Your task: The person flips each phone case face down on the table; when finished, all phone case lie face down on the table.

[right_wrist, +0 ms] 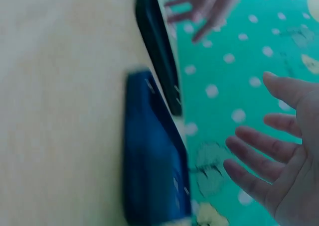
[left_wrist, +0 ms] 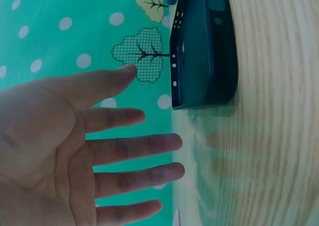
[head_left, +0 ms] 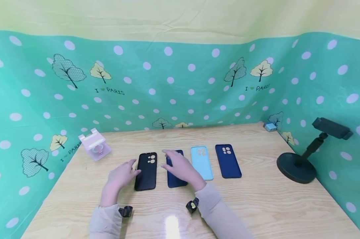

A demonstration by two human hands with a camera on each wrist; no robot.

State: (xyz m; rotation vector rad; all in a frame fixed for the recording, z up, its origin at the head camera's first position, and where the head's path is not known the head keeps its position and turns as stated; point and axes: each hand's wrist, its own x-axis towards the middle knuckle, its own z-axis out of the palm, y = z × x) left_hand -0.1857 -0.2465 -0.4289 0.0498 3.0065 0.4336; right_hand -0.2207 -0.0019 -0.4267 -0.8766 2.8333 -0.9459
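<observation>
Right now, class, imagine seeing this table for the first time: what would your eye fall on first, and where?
A row lies across the wooden table, left to right in the head view: black phone case, dark blue case, light blue case, second dark blue case. The left grip and right grip, both empty, hover by the first two. Behind hangs a bright green cloth with pale dots.
</observation>
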